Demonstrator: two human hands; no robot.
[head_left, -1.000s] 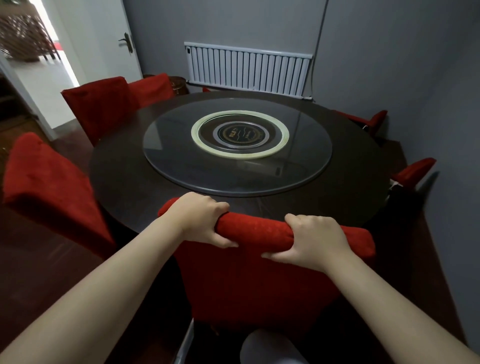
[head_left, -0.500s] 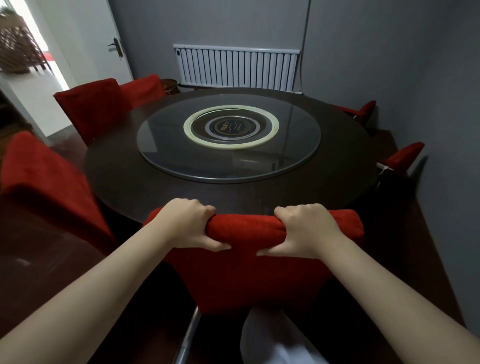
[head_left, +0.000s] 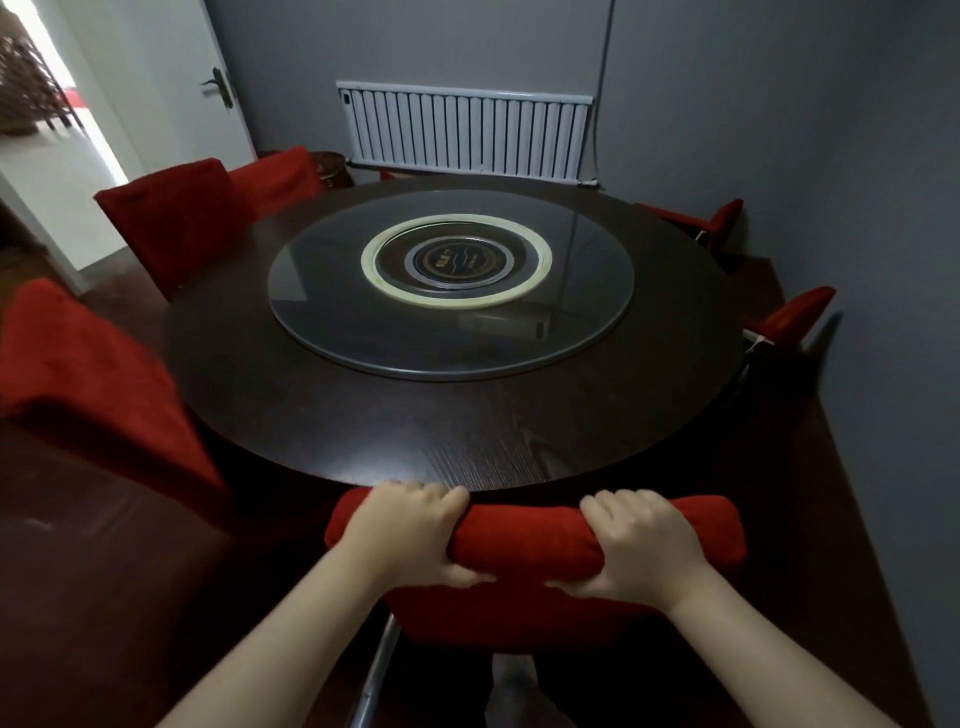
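the red chair back (head_left: 524, 540) is clamped at its top by left hand (head_left: 410, 530) and right hand (head_left: 641, 551), fingers curled over, thumbs beneath. counted: one round table (head_left: 363, 415), one glass turntable (head_left: 571, 322), five other red chairs (head_left: 176, 228). the held chair is set just beside the table's near edge; bare floor (head_left: 857, 519) is seen at right.

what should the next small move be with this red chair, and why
Probably a short, even push straight in. The left hand and right hand both grip the top of the red chair, which sits at the near rim of the round table; whether they touch is unclear. The side chair is tucked close.
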